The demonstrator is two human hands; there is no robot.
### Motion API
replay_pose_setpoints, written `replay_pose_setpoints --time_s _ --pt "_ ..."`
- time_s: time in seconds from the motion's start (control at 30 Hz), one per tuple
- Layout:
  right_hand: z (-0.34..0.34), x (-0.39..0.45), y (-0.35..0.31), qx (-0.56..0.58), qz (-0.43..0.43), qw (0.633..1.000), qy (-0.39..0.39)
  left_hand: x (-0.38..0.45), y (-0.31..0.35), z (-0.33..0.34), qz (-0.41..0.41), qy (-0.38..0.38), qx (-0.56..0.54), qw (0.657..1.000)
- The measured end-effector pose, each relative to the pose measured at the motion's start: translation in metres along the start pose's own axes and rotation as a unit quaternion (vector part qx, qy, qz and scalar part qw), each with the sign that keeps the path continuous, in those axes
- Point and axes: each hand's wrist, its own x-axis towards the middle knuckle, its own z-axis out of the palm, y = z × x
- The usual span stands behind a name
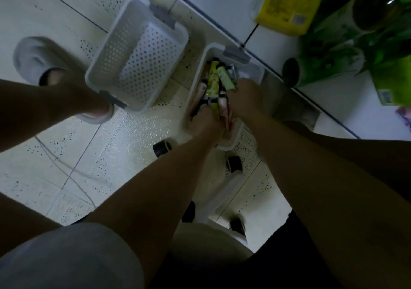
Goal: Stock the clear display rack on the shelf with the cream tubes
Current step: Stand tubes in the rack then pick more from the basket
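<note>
A white basket point(255, 70) on the floor holds several cream tubes point(211, 81), yellow, green, pink and white. Both of my hands are inside it. My left hand point(205, 122) is at the near end, its fingers curled down among the tubes. My right hand point(246, 95) is at the right side, closed around a green tube point(225, 79) and a white tube point(222, 100). The lower ends of the tubes are hidden under my hands. The clear display rack is not in view.
An empty perforated white basket point(138, 53) stands on the tiled floor to the left, beside my foot in a grey slipper point(33, 57). A white shelf point(244, 10) at top right carries yellow and green packages point(287, 1). Chair castors point(162, 148) sit below my hands.
</note>
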Motion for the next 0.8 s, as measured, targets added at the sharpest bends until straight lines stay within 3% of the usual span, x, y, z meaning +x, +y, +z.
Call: replay_pose_setpoints --time_s 0.33,0.57,0.8 --pt "-0.057 -0.051 -0.013 0.104 -0.019 0.994 0.025 -0.023 -0.004 -0.059 0.030 0.022 -0.114 0.993" --pt "-0.108 -0.098 -0.042 0.387 -0.031 0.920 0.048 -0.048 0.018 -0.129 0.135 0.043 -0.236 0.961" --pt "-0.168 -0.143 -0.082 0.459 -0.114 0.879 0.060 -0.097 0.045 -0.209 0.248 0.055 -0.317 0.914"
